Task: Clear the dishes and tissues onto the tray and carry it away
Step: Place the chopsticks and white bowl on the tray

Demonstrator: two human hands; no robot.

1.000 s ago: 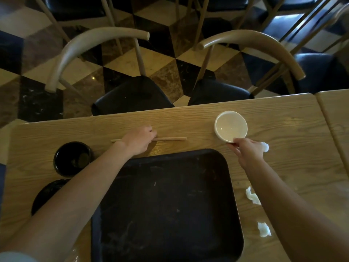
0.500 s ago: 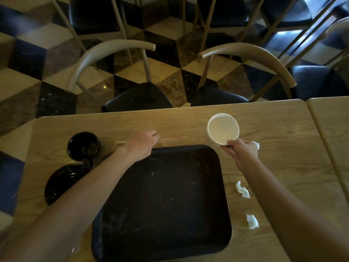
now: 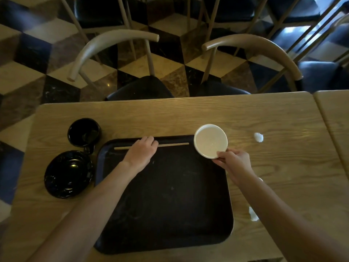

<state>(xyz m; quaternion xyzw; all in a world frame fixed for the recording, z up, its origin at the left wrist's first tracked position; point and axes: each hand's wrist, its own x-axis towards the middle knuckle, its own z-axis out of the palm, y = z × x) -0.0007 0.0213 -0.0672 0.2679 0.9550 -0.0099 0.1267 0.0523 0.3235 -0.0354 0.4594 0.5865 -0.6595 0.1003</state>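
Note:
A black tray (image 3: 164, 205) lies on the wooden table (image 3: 283, 167) in front of me. My left hand (image 3: 140, 153) grips wooden chopsticks (image 3: 173, 145) over the tray's far edge. My right hand (image 3: 233, 161) pinches the near rim of a white bowl (image 3: 210, 140), which sits at the tray's far right corner. One crumpled tissue (image 3: 258, 137) lies to the right of the bowl, another tissue (image 3: 253, 216) by the tray's right side. A black cup (image 3: 84, 132) and a black bowl (image 3: 68, 173) stand left of the tray.
Two chairs (image 3: 143, 87) with curved wooden backs are tucked in at the table's far side. A second table (image 3: 334, 114) adjoins on the right. Checkered floor and more chairs lie beyond.
Both hands have drawn back toward the tray: the chopsticks moved from the bare table to over the tray's far edge, and the white bowl shifted to the tray's corner. A tissue by the bowl is now uncovered.

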